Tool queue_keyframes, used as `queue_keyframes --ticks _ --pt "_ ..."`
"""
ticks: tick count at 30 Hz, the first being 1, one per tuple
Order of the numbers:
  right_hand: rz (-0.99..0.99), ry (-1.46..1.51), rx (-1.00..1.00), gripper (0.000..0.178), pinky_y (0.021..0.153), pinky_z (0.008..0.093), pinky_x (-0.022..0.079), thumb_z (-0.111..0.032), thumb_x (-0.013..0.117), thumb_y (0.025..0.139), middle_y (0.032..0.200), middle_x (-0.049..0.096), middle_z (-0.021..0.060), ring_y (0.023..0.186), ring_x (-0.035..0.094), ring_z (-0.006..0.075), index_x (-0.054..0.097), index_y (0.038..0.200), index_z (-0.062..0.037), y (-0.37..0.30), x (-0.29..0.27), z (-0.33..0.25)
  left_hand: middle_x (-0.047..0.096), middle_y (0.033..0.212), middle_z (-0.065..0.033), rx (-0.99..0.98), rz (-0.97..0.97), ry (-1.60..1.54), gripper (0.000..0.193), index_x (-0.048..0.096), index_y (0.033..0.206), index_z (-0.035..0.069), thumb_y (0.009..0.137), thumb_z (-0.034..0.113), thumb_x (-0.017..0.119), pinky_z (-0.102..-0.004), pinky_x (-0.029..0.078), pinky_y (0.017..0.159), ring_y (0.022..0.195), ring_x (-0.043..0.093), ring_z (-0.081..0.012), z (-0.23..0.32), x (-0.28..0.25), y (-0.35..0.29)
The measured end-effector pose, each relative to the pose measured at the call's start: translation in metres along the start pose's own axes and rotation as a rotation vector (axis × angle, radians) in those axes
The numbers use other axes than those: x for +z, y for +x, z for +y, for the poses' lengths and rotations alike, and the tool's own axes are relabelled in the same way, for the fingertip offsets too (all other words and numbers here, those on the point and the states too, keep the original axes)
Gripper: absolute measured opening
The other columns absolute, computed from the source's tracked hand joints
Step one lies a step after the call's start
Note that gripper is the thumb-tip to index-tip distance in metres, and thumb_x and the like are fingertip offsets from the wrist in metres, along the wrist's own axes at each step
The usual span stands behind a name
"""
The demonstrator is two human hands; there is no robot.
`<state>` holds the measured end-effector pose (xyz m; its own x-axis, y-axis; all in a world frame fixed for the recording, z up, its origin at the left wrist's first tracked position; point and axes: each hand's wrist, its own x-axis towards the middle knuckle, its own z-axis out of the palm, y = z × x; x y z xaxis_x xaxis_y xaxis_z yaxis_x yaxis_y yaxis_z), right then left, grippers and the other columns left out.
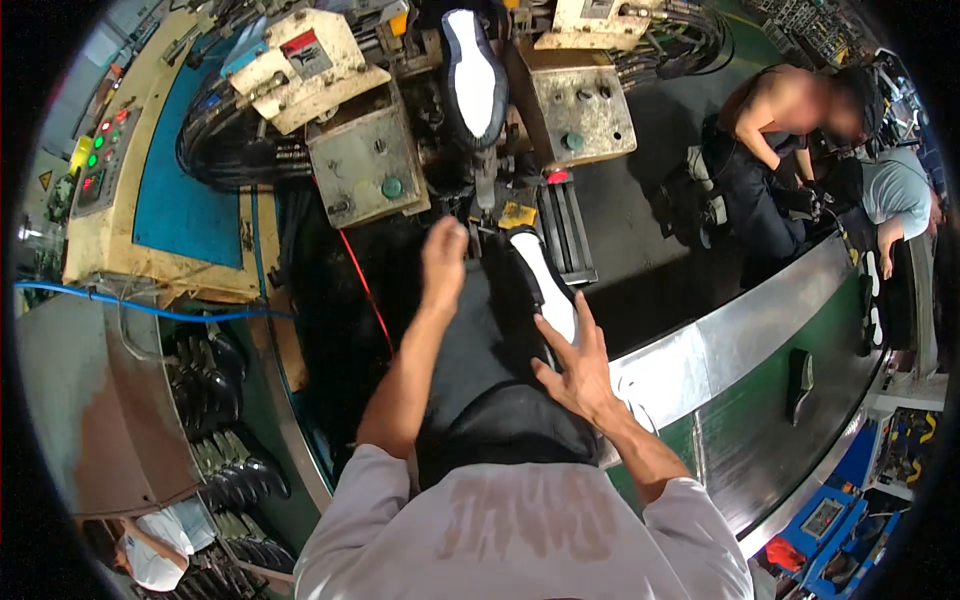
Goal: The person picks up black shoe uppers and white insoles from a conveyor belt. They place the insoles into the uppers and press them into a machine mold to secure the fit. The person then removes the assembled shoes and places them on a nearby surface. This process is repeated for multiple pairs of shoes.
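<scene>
Left hand [443, 252]: we reach it far forward, fingers curled, arm nearly straight.
Right hand [578, 362]: nearer, we spread its fingers, elbow bent.

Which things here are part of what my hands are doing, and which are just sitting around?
In hand: left hand, right hand, white-soled shoe, pressing machine.
Lying about: shoe on conveyor, rack of dark soles, blue hose.

A dark floor [650, 170] is seen at one o'clock. A curved green conveyor [770, 420] with a steel rim runs at four o'clock. A yellowed machine [150, 190] stands at ten o'clock.
</scene>
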<state>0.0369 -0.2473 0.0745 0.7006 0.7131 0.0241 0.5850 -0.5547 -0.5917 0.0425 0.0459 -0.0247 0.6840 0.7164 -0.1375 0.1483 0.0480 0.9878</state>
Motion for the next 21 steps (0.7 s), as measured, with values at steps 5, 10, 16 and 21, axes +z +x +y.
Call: queue_keyframes --ticks 5,10,16,21 --pt "0.169 -0.129 0.007 0.068 0.110 0.0567 0.051 -0.023 0.085 0.084 0.170 0.020 0.0340 0.136 0.049 0.0546 0.066 0.149 -0.0225 0.037 -0.048 0.000 0.048 0.164 -0.0177 0.198 -0.076 -0.196 0.081 0.036 0.165 -0.001 0.109 0.053 0.057 -0.0414 0.033 0.126 0.150 0.047 -0.0294 0.127 0.002 0.134" --pt "0.261 -0.200 -0.106 0.070 0.109 0.0579 0.051 -0.022 0.084 0.084 0.169 0.021 0.0378 0.132 0.051 0.0560 0.064 0.151 -0.0235 0.119 -0.092 -0.022 0.062 0.143 -0.0163 -0.059 -0.338 -0.398 0.076 0.041 0.157 0.004 0.099 0.039 0.076 -0.0475 0.052 0.106 0.128 0.061 -0.0293 0.176 0.041 0.224" --pt "0.310 -0.264 -0.247 0.070 0.106 0.0646 0.054 -0.029 0.079 0.087 0.169 0.018 0.0390 0.135 0.048 0.0586 0.060 0.155 -0.0270 0.247 -0.104 -0.051 0.059 0.150 -0.0156 0.040 -0.448 -0.492 0.065 0.029 0.168 0.011 0.111 0.025 0.057 -0.0446 0.055 0.109 0.130 0.065 -0.0284 0.211 -0.008 0.138" --pt "0.327 -0.213 -0.252 0.072 0.109 0.0598 0.052 -0.033 0.078 0.090 0.171 0.013 0.0380 0.125 0.053 0.0595 0.055 0.159 -0.0322 0.329 -0.071 -0.057 0.054 0.158 -0.0154 -0.003 -0.503 -0.897 0.074 0.023 0.171 0.011 0.110 0.029 0.060 -0.0512 0.048 0.118 0.140 0.058 -0.0327 0.146 -0.071 0.050"
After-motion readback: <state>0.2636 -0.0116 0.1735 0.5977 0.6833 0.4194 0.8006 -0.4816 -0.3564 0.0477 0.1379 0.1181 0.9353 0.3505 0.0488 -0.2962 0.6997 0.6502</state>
